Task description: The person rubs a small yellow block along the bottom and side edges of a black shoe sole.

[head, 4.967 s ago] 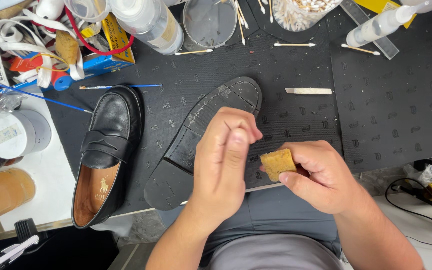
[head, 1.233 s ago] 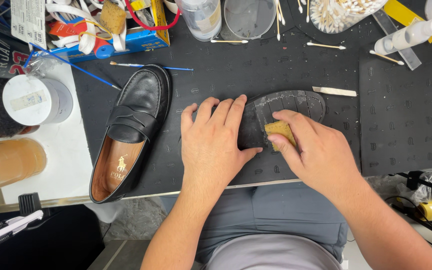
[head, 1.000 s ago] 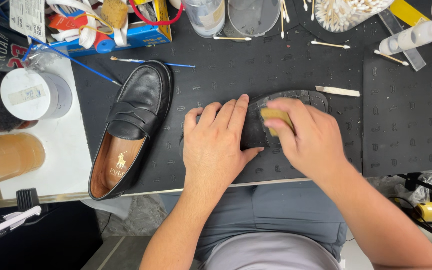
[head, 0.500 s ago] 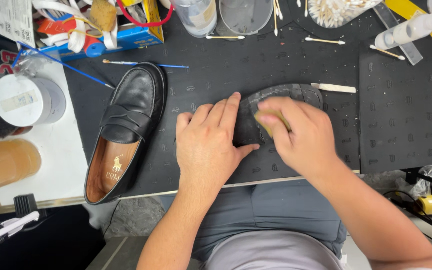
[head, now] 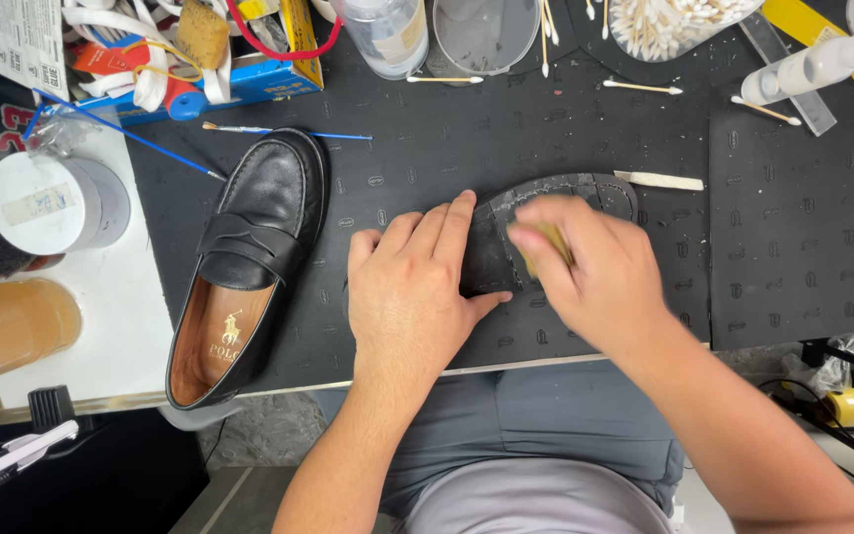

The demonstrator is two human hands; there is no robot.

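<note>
A black shoe lies sole-up [head: 585,193] on the dark work mat [head: 447,148]. My left hand [head: 417,287] presses flat on its heel end, fingers spread. My right hand [head: 590,267] grips a small tan block [head: 553,237] and holds it against the sole's middle; the block is blurred and mostly hidden by my fingers. A second black loafer [head: 244,257] rests upright to the left, its tan lining showing.
A white round container [head: 51,203] and an amber jar [head: 7,326] stand at the left. Cotton swabs [head: 644,87], a clear bottle [head: 387,35], a flat wooden stick [head: 659,181], a thin brush [head: 279,132] and a blue box of supplies [head: 200,59] line the back.
Five seconds ago I held the tan block above the sole with both hands raised. Now my left hand is flat on the shoe, and the block has slid back and forth along the sole.
</note>
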